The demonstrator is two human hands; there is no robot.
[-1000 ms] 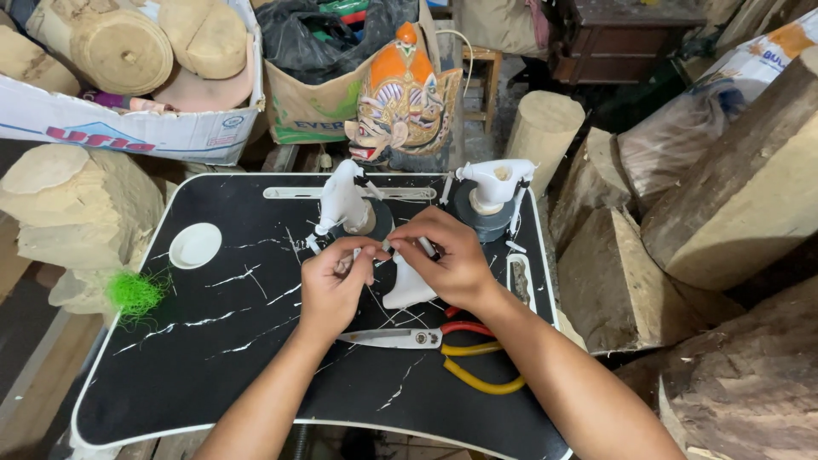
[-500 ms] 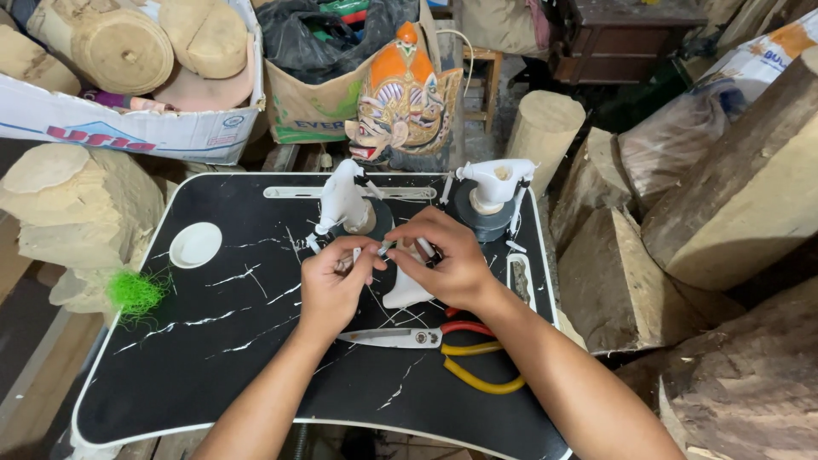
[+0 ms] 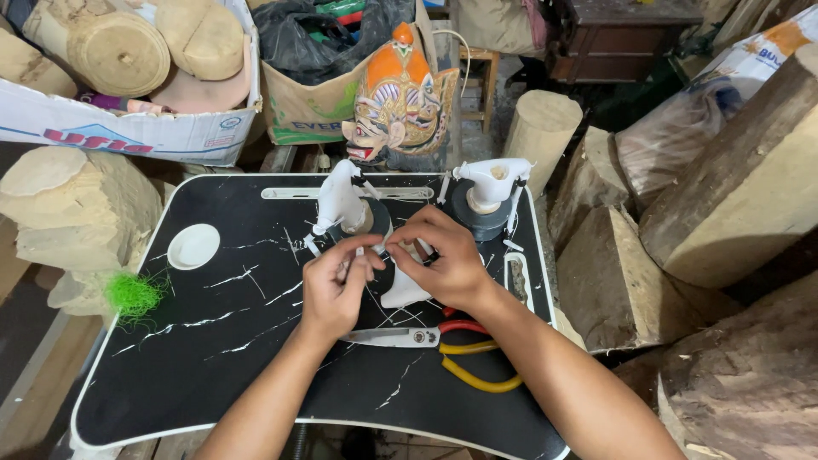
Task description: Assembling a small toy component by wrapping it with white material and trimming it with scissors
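Observation:
My left hand (image 3: 336, 290) and my right hand (image 3: 439, 260) meet over the middle of a black lap table (image 3: 213, 358). Both pinch a small thin pale piece (image 3: 375, 250) between their fingertips; it is too small to make out. Under my right hand lies a white carved piece (image 3: 405, 294). Just behind my hands a white carved figure (image 3: 339, 200) stands on a dark round base. A second white carved piece (image 3: 492, 183) sits on a grey roll at the back right. Scissors with a red handle (image 3: 409, 336) and yellow-handled pliers (image 3: 473, 375) lie in front of my wrists.
A painted orange mask (image 3: 400, 102) stands behind the table. Cardboard boxes (image 3: 128, 136) with wood blocks sit at the back left, and large logs (image 3: 741, 187) crowd the right. A white round dish (image 3: 193, 246) is at the table's left, and a green fibre tuft (image 3: 132, 294) lies beside it.
My fingertips have shifted slightly around the small piece. Nothing else has moved.

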